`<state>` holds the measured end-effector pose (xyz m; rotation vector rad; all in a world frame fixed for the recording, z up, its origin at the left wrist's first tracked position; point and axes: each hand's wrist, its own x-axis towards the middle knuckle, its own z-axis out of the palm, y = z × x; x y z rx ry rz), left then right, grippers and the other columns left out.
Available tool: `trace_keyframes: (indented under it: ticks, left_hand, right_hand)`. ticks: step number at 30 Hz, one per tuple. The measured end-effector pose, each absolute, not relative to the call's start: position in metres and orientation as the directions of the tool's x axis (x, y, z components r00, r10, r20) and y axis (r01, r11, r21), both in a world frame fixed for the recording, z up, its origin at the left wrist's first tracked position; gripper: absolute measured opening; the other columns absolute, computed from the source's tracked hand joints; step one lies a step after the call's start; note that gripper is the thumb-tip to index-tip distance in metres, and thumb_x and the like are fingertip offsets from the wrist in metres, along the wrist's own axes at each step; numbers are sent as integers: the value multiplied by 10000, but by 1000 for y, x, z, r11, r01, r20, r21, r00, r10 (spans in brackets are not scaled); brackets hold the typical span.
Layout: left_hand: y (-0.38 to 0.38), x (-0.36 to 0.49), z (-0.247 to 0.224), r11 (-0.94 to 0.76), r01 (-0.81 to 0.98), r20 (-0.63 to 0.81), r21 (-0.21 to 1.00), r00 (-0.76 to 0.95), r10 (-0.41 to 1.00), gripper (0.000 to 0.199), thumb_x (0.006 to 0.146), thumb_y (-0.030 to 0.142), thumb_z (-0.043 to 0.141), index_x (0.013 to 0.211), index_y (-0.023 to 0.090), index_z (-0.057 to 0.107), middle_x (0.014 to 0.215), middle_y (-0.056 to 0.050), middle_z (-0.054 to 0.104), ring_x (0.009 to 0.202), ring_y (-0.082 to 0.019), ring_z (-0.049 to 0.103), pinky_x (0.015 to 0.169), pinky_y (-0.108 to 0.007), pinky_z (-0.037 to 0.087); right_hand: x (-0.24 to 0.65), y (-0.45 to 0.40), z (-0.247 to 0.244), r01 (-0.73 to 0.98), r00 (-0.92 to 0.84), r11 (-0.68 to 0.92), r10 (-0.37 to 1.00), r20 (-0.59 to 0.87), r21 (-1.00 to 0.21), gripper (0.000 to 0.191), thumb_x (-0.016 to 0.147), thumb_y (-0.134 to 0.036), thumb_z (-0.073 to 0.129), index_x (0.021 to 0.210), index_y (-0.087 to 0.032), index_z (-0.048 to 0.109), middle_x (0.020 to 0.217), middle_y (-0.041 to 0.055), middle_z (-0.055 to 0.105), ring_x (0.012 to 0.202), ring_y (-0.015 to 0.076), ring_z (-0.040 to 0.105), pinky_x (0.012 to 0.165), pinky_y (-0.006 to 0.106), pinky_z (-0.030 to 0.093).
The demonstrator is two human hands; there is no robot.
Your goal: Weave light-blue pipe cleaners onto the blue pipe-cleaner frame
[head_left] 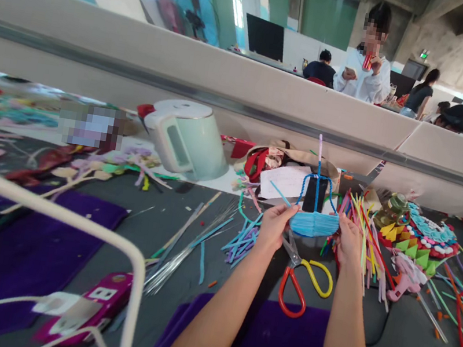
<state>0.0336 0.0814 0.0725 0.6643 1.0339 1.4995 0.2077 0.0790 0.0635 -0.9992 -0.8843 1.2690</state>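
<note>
Between my two hands is a blue pipe-cleaner piece [313, 224], a flat band of light blue rows with darker blue stems curving up from it. One stem stands tall and ends in a pale purple tip. My left hand [275, 224] pinches the band's left end, where a loose light blue pipe cleaner [280, 193] sticks out past the fingers. The right end is gripped by my right hand [349, 239]. Just below the band, scissors [297, 261] with one red and one yellow handle lie spread on the table. Short blue and purple pipe-cleaner pieces [241, 244] lie left of my left hand.
A pale green electric kettle [190, 140] stands back left. Right of my hands lie colourful pipe cleaners [369, 230], a pink glue gun [407, 276] and a glass jar [393, 209]. A purple power strip [91, 307] and a white bar [75, 216] occupy the left front. People are beyond the partition [246, 82].
</note>
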Motion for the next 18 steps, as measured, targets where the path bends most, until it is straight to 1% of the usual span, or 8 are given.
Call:
trace_keyframes:
  ticks: [2,5,7,9,11,14,16,18]
  left_hand:
    - [83,33,70,29,-472,-135,881,-193,972,286,518,347,807,636,130,662,502,16,596,421,-84,499,400,-181,362]
    - [81,32,67,25,-473,-134,881,-197,971,310,491,360,818,622,126,663,528,-5,626,445,-98,529,421,-194,389]
    - [76,33,63,39,-483,-150,875,-194,969,319,479,363,823,617,127,658,573,-27,659,478,-112,558,432,-197,398]
    - [70,32,58,98,-473,-192,876,-155,969,324,477,356,827,641,125,669,594,-37,671,479,-113,562,424,-195,393]
    - [64,32,52,146,-468,-229,871,-123,966,337,490,348,823,704,121,693,594,-34,669,464,-104,553,416,-192,389]
    - [57,30,41,188,-471,-274,862,-121,954,337,514,347,814,736,122,695,603,-28,669,469,-106,567,420,-195,408]
    - [53,30,35,208,-468,-287,859,-104,952,346,533,347,808,770,123,693,638,-35,681,489,-115,588,440,-206,437]
    - [50,29,31,202,-462,-274,864,-93,957,386,561,351,796,859,130,688,686,-48,699,522,-132,615,455,-214,454]
  right_hand:
    - [212,79,60,-291,96,23,995,-5,-957,442,640,-537,708,840,-143,702,595,-4,634,441,92,502,407,198,376]
    - [215,77,52,-225,187,53,982,11,-973,391,588,-487,757,764,-142,703,552,-23,609,420,78,465,393,189,368]
    - [216,74,45,-216,218,47,976,-2,-975,376,569,-475,770,728,-141,701,533,-29,600,411,73,451,384,184,359]
    - [216,70,38,-250,193,22,981,-28,-968,380,577,-478,766,742,-141,705,557,-20,618,430,80,477,397,185,370]
    - [217,66,32,-313,132,-16,989,-60,-950,405,609,-500,743,791,-139,709,600,1,646,468,102,524,423,198,396]
    - [218,61,23,-394,74,-60,993,-96,-917,436,651,-526,707,846,-136,711,622,22,665,504,127,562,443,216,418]
    - [219,60,18,-386,88,-65,990,-108,-920,420,644,-504,722,845,-135,714,618,17,666,480,111,543,422,204,395]
    - [220,60,14,-350,113,-64,988,-109,-935,403,618,-463,753,859,-143,710,618,1,663,451,93,513,397,191,366]
